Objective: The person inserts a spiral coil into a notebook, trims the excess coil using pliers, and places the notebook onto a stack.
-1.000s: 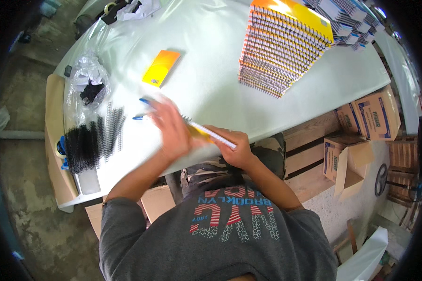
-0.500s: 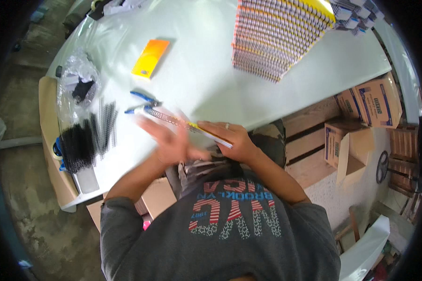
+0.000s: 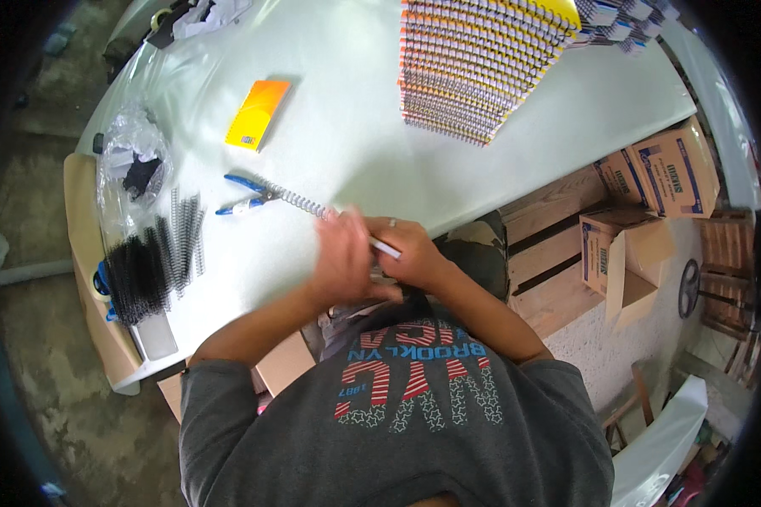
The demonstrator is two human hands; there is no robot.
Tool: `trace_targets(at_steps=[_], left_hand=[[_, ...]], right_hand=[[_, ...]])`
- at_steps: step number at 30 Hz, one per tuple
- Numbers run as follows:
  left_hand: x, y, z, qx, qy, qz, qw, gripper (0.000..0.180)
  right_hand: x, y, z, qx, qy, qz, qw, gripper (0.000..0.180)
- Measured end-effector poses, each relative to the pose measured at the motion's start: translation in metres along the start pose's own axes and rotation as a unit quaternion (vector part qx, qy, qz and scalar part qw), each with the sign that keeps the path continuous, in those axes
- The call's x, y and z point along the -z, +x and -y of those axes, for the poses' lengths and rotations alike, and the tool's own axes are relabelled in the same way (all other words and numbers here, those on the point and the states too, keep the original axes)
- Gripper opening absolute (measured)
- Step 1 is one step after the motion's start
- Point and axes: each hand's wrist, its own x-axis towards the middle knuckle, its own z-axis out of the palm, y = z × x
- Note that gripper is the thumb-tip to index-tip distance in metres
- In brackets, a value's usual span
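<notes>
A pad point(image 3: 385, 248), mostly hidden, shows its pale edge in the right hand point(image 3: 410, 253), beside the near edge of the table point(image 3: 347, 110). I see the hands together, the right clamped on the pad; the left hand point(image 3: 343, 260) blurs over the near end of a coil point(image 3: 300, 201), and I cannot tell whether it grips. I judge the step to be winding coil into pad; the next move calls for a steady right hand and a straight coil. Outward lie blue-handled pliers point(image 3: 243, 205), a notebook point(image 3: 258, 114), loose coils point(image 3: 142, 279) and a bound stack point(image 3: 482, 76).
</notes>
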Motion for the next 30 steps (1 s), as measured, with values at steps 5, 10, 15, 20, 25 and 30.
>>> trace_targets(at_steps=[5,10,15,20,25,30], left_hand=[[0.021,0.044,0.014,-0.059,0.096,-0.083,0.99,0.104],[-0.006,-0.008,-0.005,-0.039,-0.092,0.131,0.986,0.108],[0.019,0.034,-0.017,0.079,-0.156,0.132,0.976,0.097],[0.074,0.076,-0.019,0.372,-0.424,0.226,0.794,0.051],[0.065,0.062,-0.006,0.429,-0.507,0.062,0.745,0.025],[0.059,0.062,-0.005,0.44,-0.587,-0.036,0.679,0.011]], right_hand=[[-0.007,-0.01,-0.013,0.05,-0.012,-0.012,0.999,0.046],[0.0,-0.001,0.002,-0.059,0.018,0.02,0.998,0.047],[0.001,-0.003,0.008,-0.021,0.075,-0.008,0.997,0.061],[0.036,0.02,0.044,0.09,-0.128,0.002,0.988,0.086],[0.054,0.027,0.057,-0.093,0.06,0.014,0.994,0.037],[0.05,0.025,0.053,-0.091,0.018,0.066,0.994,0.024]])
